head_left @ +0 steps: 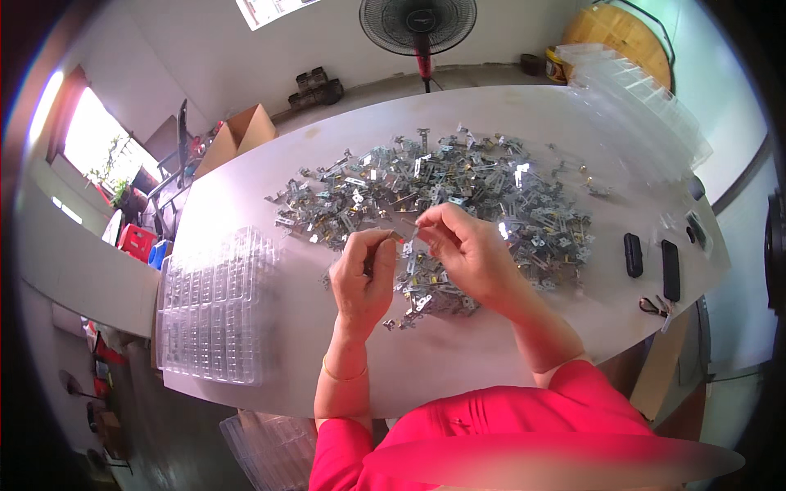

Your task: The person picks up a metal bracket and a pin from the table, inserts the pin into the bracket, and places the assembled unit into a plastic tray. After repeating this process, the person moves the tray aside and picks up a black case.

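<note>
A large heap of small silvery metal brackets (442, 184) covers the middle of the white table (270, 352). My left hand (360, 274) is raised over the near edge of the heap and pinches a small metal piece (398, 237) between thumb and forefinger. My right hand (463, 250) is close beside it, fingertips pinched on a small metal bracket (415, 231). The two pieces almost touch between the hands. A smaller cluster of brackets (430, 299) lies under my hands.
A stack of clear plastic trays (214, 307) lies at the table's left. More clear trays (647, 106) are piled at the far right. Two black oblong devices (652, 262) lie at the right edge. A standing fan (417, 24) and cardboard boxes (237, 135) stand beyond the table.
</note>
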Motion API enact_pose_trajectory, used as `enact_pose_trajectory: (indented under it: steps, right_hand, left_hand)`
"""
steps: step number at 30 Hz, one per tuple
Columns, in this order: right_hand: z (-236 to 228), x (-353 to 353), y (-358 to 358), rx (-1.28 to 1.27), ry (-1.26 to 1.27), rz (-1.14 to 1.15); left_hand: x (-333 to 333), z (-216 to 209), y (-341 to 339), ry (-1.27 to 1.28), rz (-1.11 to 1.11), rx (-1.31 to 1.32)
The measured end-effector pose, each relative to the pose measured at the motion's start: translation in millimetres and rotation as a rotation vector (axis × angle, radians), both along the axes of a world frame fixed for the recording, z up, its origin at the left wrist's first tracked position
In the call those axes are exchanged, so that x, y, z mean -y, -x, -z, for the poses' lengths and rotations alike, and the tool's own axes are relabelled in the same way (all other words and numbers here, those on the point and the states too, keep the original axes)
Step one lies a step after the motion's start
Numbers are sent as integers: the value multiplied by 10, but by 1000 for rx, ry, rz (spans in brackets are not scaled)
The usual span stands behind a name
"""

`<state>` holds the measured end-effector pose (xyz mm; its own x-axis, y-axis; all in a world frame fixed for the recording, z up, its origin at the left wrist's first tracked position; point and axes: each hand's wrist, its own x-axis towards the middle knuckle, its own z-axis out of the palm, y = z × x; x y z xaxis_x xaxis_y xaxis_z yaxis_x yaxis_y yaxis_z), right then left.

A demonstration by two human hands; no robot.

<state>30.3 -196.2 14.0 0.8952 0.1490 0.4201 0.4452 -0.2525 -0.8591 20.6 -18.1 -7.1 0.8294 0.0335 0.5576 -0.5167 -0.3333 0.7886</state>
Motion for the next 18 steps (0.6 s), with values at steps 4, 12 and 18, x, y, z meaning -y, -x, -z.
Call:
enact_pose_trajectory:
  steps: [4,12,18]
  right_hand:
    - [-64,71,31,-190,-99,-135]
    - [-85,234,-117,-407,-190,-450]
    - [-23,278,-214,-335,-32,-426]
  left_hand:
    - [-8,19,-4,-35,8,81]
    - [-65,-53,29,-142,36,-12]
    - [-88,-70,60,-278,80,-20]
